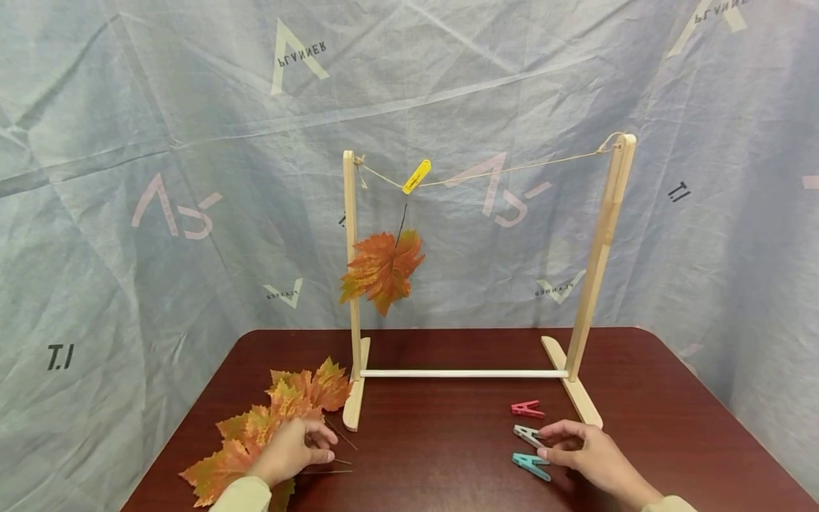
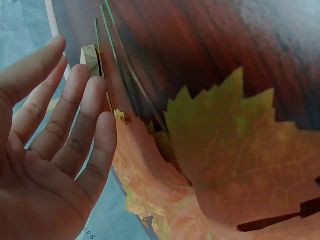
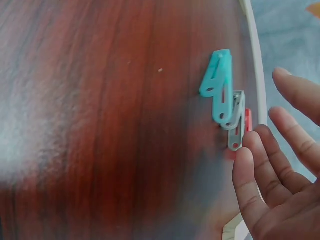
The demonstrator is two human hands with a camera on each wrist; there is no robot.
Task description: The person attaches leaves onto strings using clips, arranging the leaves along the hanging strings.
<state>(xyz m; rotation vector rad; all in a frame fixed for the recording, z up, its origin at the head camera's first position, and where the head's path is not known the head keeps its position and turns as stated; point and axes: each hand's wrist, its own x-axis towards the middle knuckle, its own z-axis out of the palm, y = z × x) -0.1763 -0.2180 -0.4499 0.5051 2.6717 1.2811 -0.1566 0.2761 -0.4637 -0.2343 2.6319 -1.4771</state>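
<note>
My left hand (image 1: 297, 446) hovers over several orange and yellow maple leaves (image 1: 239, 434) at the table's left, its fingers loosely bent. Nothing sits in its palm in the left wrist view, where leaf stems (image 2: 125, 70) run past the fingertips. On the other side, my right hand (image 1: 591, 455) has its fingertips right by a grey clothespin (image 1: 527, 435), thumb and fingers spread apart. A teal clothespin (image 1: 531, 466) lies nearer me and a red clothespin (image 1: 527, 408) farther off. From the string (image 1: 512, 171), a yellow clothespin (image 1: 417, 176) hangs above one maple leaf (image 1: 384, 270) with a dark stem.
A wooden frame stands on the dark red table (image 1: 441, 434), with a left post (image 1: 350, 249), a taller-looking right post (image 1: 601, 263) and a white crossbar (image 1: 463, 373) low between them. Its wooden feet (image 1: 579, 398) point toward me. Grey printed cloth (image 1: 192, 107) hangs behind the table.
</note>
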